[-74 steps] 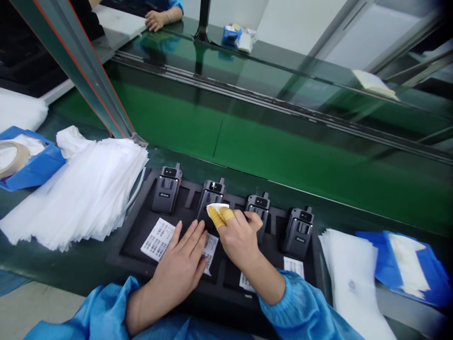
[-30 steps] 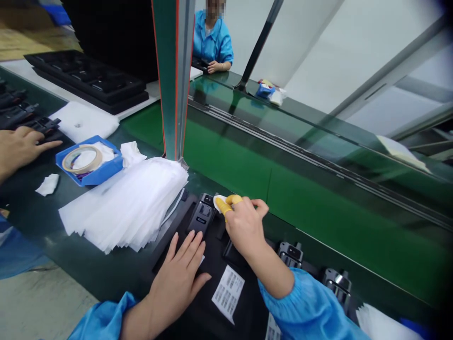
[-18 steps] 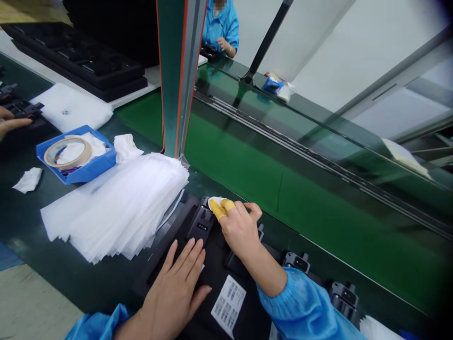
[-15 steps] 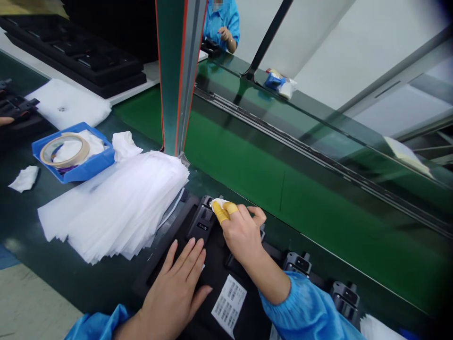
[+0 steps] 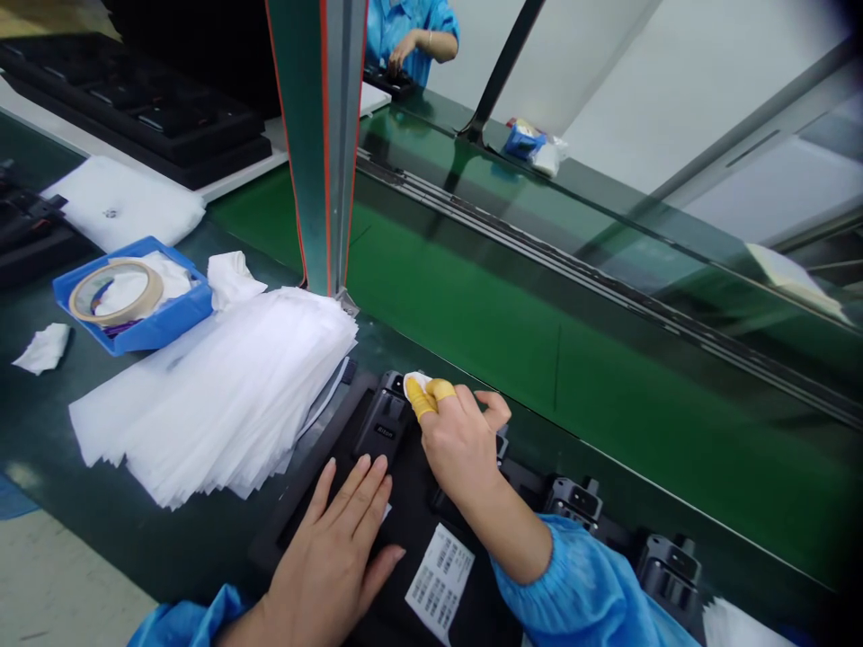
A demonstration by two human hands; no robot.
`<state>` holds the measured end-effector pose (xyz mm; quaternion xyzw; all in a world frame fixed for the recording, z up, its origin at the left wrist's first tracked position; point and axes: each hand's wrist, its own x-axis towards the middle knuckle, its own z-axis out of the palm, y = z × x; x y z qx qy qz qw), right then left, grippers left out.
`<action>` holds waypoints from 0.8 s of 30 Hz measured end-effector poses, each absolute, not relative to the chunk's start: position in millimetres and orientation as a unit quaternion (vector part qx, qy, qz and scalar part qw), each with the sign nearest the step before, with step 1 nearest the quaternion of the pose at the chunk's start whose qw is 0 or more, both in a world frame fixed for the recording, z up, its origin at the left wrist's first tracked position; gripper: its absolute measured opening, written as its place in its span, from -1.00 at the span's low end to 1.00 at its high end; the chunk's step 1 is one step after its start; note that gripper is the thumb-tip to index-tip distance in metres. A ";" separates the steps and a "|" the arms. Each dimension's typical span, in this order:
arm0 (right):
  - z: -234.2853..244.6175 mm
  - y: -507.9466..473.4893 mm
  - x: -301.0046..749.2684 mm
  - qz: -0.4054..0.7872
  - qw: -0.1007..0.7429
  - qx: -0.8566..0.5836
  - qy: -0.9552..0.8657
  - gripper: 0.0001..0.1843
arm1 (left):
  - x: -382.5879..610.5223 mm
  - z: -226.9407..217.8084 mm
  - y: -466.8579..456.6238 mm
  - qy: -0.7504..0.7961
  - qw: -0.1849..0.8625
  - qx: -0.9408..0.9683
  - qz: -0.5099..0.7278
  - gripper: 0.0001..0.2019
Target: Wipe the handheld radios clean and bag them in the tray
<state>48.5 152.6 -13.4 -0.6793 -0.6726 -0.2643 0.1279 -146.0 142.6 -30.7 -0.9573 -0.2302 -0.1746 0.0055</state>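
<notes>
My right hand (image 5: 464, 442), with yellow finger cots on two fingers, pinches a small white cloth (image 5: 413, 381). The cloth is pressed to the top end of a black handheld device (image 5: 378, 433) with pale lettering on its face. That device lies in a black foam tray (image 5: 335, 429). My left hand (image 5: 341, 535) rests flat over the tray with its fingers stretched out, their tips at the device's lower end. A sheet of barcode labels (image 5: 441, 580) lies between my wrists. Further devices (image 5: 573, 503) sit along the tray's far side, one partly hidden behind my right hand.
Left of the tray is a fanned stack of white sheets (image 5: 222, 386). Beyond it stands a blue bin (image 5: 162, 328) with a tape roll (image 5: 118, 292). An upright post (image 5: 330, 153) rises beside a green conveyor belt (image 5: 458, 296). Across it, a person in blue (image 5: 411, 40) handles something dark.
My right hand and the cloth have shifted very slightly at the device's top. My left hand stays put. The view has turned slightly, and the person across has lowered a hand.
</notes>
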 end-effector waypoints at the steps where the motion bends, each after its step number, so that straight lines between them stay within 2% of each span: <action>1: -13.4 149.8 50.2 -0.266 0.129 -0.682 -0.669 -0.65 | -146.2 -30.9 142.4 -0.232 0.002 -0.957 -0.176 -0.60; 12: -8.3 165.5 45.9 -0.237 0.149 -0.625 -0.729 -0.79 | -147.3 -31.3 142.7 -0.224 0.011 -0.961 -0.163 -0.59; 24: -3.2 139.8 85.4 -0.298 0.154 -0.691 -0.641 -0.68 | -148.0 -33.3 141.3 -0.228 0.002 -0.961 -0.157 -0.57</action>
